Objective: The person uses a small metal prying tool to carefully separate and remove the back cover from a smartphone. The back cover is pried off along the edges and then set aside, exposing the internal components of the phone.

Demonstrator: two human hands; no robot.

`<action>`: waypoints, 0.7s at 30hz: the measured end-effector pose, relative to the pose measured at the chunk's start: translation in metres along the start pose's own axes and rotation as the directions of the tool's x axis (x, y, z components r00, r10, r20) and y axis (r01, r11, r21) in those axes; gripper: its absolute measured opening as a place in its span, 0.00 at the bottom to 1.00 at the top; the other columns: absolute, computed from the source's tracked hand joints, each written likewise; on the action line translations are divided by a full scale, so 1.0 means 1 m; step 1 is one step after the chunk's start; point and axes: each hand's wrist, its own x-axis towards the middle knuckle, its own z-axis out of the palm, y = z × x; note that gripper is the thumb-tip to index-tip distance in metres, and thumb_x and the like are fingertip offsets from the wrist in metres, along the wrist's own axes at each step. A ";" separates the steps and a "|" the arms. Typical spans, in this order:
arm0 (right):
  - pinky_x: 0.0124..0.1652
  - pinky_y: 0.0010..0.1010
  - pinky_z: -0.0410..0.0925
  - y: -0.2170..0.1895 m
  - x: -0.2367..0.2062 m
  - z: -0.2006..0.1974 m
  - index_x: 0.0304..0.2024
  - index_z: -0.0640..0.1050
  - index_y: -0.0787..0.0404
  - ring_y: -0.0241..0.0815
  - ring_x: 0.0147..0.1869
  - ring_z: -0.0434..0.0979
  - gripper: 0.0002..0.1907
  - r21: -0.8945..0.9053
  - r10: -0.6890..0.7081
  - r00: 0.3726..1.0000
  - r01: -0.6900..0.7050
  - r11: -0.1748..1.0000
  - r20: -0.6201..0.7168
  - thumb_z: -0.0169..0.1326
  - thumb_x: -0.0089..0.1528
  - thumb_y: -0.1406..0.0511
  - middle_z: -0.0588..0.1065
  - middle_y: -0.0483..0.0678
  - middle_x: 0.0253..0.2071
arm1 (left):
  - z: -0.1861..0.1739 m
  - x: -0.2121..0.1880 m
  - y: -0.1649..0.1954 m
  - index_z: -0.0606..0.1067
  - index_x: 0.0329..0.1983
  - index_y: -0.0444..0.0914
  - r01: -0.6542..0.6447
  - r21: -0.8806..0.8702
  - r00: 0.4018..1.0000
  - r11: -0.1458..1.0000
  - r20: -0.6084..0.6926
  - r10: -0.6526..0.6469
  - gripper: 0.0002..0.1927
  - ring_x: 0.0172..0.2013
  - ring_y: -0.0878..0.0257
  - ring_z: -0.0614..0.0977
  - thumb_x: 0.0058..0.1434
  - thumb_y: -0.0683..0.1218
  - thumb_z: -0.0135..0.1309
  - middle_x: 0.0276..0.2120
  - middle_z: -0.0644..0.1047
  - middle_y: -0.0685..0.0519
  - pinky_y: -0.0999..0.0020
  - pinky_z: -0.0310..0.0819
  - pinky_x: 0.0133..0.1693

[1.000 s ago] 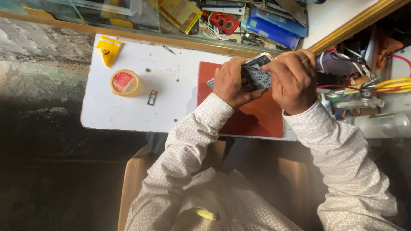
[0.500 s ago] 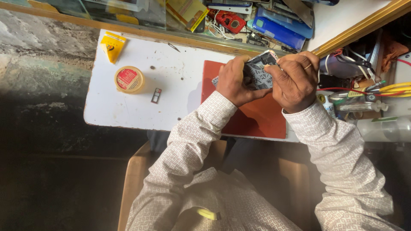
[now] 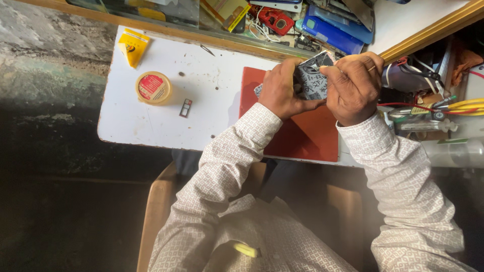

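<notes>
Scanning from the left, we see a round yellow tin [image 3: 153,87] with a red lid on the white counter [image 3: 212,116], contents hidden. Above the red mat [image 3: 307,136], our left hand [image 3: 283,91] and right hand [image 3: 355,85] each close a tight grip on the patterned phone [image 3: 311,80], fingers curled round it.

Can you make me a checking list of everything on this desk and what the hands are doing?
Surface: white table with small marks, and a red mat lying on it.
Job's things: a dark phone-like device with a patterned back, held above the red mat.
Clutter: round yellow tape roll, yellow packet, small dark tray piece, and a red gadget among the bits along the far edge.
Grippers: left hand and right hand both grip the device.
Cables: yellow wires and a red wire on the person's right.
Surroundings: brown chair, dark floor, grey wall on the left.
</notes>
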 end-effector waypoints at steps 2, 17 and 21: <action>0.54 0.38 0.64 0.001 -0.001 0.001 0.44 0.83 0.63 0.47 0.50 0.76 0.11 -0.004 -0.004 1.000 0.004 1.000 -0.003 0.64 0.63 0.79 0.73 0.46 0.40 | 0.000 0.000 0.001 0.68 0.53 0.37 0.009 -0.012 1.000 1.000 0.008 -0.009 0.45 0.43 0.47 0.80 0.39 0.61 0.77 0.39 0.78 0.45 0.53 0.73 0.46; 0.50 0.39 0.72 -0.004 -0.004 0.009 0.46 0.81 0.68 0.53 0.52 0.78 0.10 0.044 0.066 0.997 -0.064 0.997 -0.034 0.62 0.64 0.81 0.74 0.53 0.43 | -0.015 0.006 -0.003 0.70 0.53 0.37 0.182 -0.378 0.973 0.908 0.204 -0.111 0.40 0.38 0.62 0.84 0.42 0.59 0.73 0.38 0.80 0.51 0.68 0.79 0.42; 0.50 0.40 0.72 -0.010 -0.005 0.005 0.45 0.81 0.68 0.53 0.53 0.78 0.10 0.026 0.076 0.997 -0.076 0.997 -0.025 0.62 0.64 0.81 0.73 0.53 0.43 | -0.021 0.028 -0.025 0.77 0.55 0.33 0.468 -0.738 0.865 0.485 0.495 -0.081 0.19 0.38 0.70 0.78 0.66 0.49 0.57 0.39 0.79 0.56 0.74 0.75 0.43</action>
